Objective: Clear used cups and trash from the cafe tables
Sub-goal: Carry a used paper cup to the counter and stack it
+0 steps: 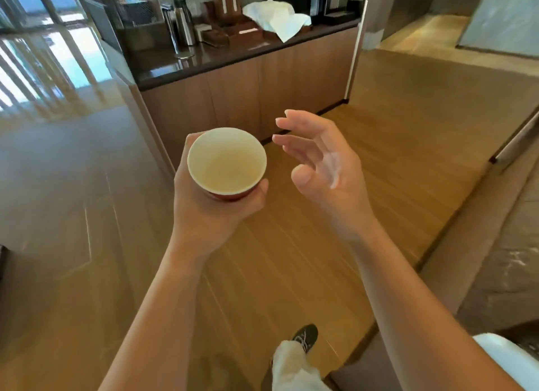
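- While the person stood out on the wood floor (291, 259), this read to me as the carry-off step: cup already picked up, no cafe table in view, so it was probably headed for a bin or the tabletop (204, 61) at 12 o'clock.
- The left hand (204, 213) held the paper cup (227, 160) upright from underneath, its fingers (192, 138) wrapped round the red wall. The cream inside looked empty.
- The right hand (326, 169) sat at the cup's 3 o'clock, just beside it but apart, fingers spread loose and holding nothing.
- Next move, I reckon: spot where trash goes (no bin showed), and keep the cup level in case of dregs. The free hand could grab more.
- Steel flasks (183, 23) and a crumpled white sheet (277, 17) sat on that tabletop, around the cup's 12 to 1 o'clock.
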A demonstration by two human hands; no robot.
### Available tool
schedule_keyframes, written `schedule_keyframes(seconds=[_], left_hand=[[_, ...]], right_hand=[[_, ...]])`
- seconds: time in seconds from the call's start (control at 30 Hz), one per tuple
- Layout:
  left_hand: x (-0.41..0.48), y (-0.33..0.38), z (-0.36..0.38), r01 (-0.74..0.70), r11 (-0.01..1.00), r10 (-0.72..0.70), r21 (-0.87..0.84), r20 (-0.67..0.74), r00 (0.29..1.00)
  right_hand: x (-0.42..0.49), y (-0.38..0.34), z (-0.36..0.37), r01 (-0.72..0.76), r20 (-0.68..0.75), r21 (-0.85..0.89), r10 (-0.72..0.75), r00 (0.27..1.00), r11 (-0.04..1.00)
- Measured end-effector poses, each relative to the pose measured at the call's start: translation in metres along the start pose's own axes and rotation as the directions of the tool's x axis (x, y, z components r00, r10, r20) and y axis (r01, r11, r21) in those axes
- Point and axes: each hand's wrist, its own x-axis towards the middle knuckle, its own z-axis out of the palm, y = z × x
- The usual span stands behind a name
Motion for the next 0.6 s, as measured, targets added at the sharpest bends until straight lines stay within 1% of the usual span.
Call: schedule_keyframes(seconds=[0.17,0.27,0.37,0.5,0.6], left_hand=[[0.092,-0.065,0.056,-0.036,0.999,0.037,-0.012,0.059,0.998],[0.154,-0.091,0.093,-0.047,0.998,0.049,-0.042,0.064,0.997],[0.205,-0.111,0.141,-0.078,0.993,0.086,-0.087,0.091,0.992],[0.24,-0.129,0.217,-0.076,0.978,0.118,-0.196,0.213,0.97],[0.262,-0.141,0.285,-0.068,0.941,0.184,-0.331,0.335,0.924]], right_hand=[[0.087,0.07,-0.039,0.035,-0.088,-0.02,-0.037,0.995,0.999],[0.139,0.097,-0.071,0.064,-0.142,-0.049,-0.07,0.987,0.997],[0.176,0.118,-0.112,0.057,-0.199,-0.097,-0.076,0.977,0.994],[0.194,0.14,-0.177,0.014,-0.299,-0.197,-0.074,0.951,0.98],[0.192,0.152,-0.228,-0.038,-0.411,-0.261,-0.075,0.908,0.965]])
